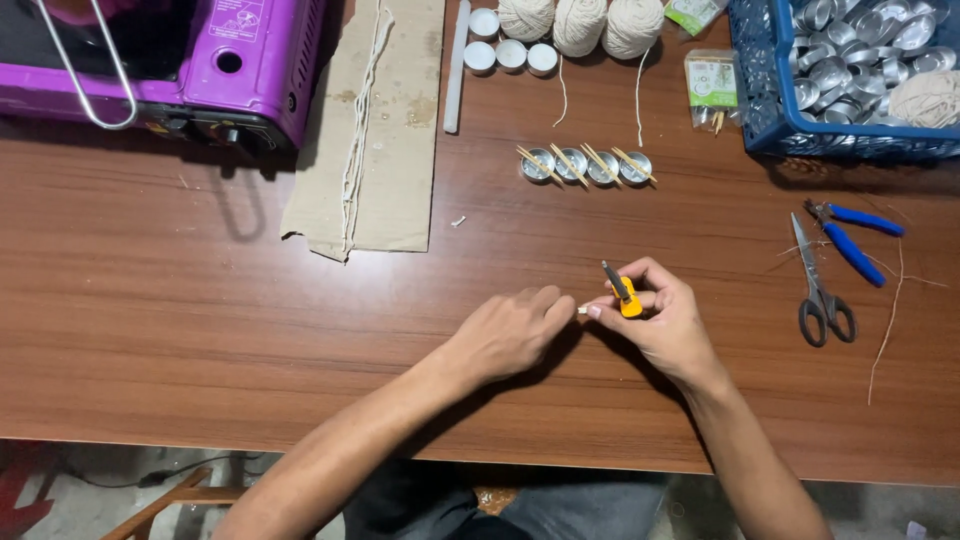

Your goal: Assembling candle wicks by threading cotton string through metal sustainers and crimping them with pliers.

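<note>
While our two hands meet low on the brown wooden surface [200,330], we see the right hand [665,320] wrapped around a small yellow cutter [626,297], its dark blade end tilted up and away from us. That grip is closed on the cutter. Our left hand [510,335] comes in from the left, fingertips pinched together on a tiny pale piece [582,311] right at the right thumb; the piece is too small to tell more. Around the hands we have plenty of bare wood, left and forward alike, and the near edge of the surface runs just below our wrists. Further up stands a row of four small metal cups [587,166] with sticks laid across them. Off to the right lie scissors [820,285] and blue-handled pliers [850,235], well apart from the right hand. A blue crate [765,110] of metal cups sits at the far right, a purple stove [255,65] at the far left, cardboard [395,130] beside it.
</note>
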